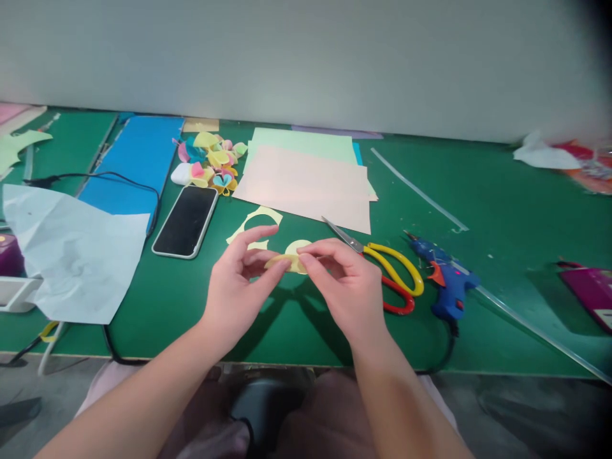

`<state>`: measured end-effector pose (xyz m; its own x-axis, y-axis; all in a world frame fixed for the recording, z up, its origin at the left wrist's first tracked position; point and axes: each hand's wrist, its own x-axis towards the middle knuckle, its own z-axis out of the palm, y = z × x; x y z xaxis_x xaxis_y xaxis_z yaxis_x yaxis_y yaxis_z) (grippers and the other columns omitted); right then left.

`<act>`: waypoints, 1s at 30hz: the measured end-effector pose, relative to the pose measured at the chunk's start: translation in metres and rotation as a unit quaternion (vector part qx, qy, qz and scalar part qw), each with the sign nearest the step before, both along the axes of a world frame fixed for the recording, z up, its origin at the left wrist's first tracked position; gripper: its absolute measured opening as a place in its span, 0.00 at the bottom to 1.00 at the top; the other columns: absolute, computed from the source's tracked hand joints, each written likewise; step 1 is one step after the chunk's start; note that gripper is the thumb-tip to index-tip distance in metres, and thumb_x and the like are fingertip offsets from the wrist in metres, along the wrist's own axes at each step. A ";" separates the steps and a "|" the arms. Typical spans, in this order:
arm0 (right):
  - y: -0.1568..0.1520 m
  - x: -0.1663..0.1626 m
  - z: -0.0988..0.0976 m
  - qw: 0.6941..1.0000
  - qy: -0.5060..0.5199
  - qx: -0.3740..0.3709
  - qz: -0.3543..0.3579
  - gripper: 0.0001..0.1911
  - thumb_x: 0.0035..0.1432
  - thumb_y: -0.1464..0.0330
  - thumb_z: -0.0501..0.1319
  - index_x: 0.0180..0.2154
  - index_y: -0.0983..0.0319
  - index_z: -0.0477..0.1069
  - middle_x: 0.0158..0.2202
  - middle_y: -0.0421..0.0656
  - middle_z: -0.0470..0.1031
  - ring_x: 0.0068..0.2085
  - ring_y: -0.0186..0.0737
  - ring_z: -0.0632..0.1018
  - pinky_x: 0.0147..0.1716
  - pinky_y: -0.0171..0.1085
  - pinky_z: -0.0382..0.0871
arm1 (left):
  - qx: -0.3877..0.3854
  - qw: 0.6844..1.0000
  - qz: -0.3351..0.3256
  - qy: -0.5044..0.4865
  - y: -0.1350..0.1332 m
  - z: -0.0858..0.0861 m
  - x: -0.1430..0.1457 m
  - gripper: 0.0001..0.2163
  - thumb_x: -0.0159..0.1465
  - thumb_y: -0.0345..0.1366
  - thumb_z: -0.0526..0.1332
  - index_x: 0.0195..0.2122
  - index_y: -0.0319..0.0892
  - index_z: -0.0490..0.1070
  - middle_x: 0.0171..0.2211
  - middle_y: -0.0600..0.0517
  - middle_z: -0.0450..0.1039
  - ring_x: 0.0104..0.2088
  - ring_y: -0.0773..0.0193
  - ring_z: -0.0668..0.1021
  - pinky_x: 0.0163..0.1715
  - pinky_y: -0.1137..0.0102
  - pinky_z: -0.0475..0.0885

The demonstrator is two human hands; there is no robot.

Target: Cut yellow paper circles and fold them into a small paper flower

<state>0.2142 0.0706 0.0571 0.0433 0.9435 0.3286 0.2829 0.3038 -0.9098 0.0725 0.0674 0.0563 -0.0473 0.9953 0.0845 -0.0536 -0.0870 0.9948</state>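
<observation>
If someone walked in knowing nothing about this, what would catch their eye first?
Probably the two bare hands, left hand and right hand, pinching a small pale-yellow paper piece between them at the centre. Next might come the yellow-and-red-handled metal scissors beside the right hand, with a blue plastic glue gun farther right. Beyond the left hand, a cluster of multicoloured paper petals stands out on the green tabletop.

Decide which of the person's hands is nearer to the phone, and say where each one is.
Left. The left hand is to the right of the phone and nearer the person's body; the right hand is farther right, beyond the left.
</observation>
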 end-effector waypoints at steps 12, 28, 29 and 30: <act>0.004 0.007 0.000 0.985 -0.166 0.015 0.052 0.05 0.55 0.75 0.58 0.28 0.60 0.67 0.27 0.39 0.72 0.31 0.35 0.74 0.31 0.34 0.69 | 0.009 0.995 -0.028 0.092 0.004 -0.007 -0.002 0.20 0.55 0.32 0.65 0.50 0.49 0.66 0.27 0.58 0.76 0.28 0.72 0.77 0.32 0.79 0.73; 0.003 -0.001 -0.001 0.992 0.006 -0.120 0.040 0.04 0.54 0.70 0.59 0.27 0.60 0.68 0.27 0.36 0.72 0.28 0.30 0.73 0.25 0.27 0.67 | -0.053 0.997 -0.043 -0.038 0.007 -0.002 0.000 0.27 0.53 0.30 0.65 0.53 0.48 0.59 0.25 0.59 0.71 0.26 0.73 0.75 0.27 0.79 0.71; 0.003 0.001 0.000 0.993 0.000 -0.115 0.041 0.03 0.55 0.70 0.59 0.28 0.59 0.69 0.28 0.36 0.73 0.28 0.30 0.74 0.26 0.27 0.67 | -0.049 0.997 -0.046 -0.023 0.007 -0.002 -0.001 0.27 0.53 0.29 0.65 0.53 0.48 0.59 0.25 0.59 0.71 0.26 0.73 0.75 0.27 0.79 0.71; 0.003 0.003 0.000 0.993 -0.006 -0.109 0.040 0.03 0.55 0.70 0.59 0.29 0.59 0.70 0.28 0.36 0.74 0.29 0.31 0.74 0.27 0.28 0.68 | -0.044 0.998 -0.048 -0.006 0.007 -0.001 -0.001 0.26 0.53 0.29 0.65 0.53 0.48 0.60 0.25 0.60 0.71 0.26 0.73 0.74 0.28 0.79 0.71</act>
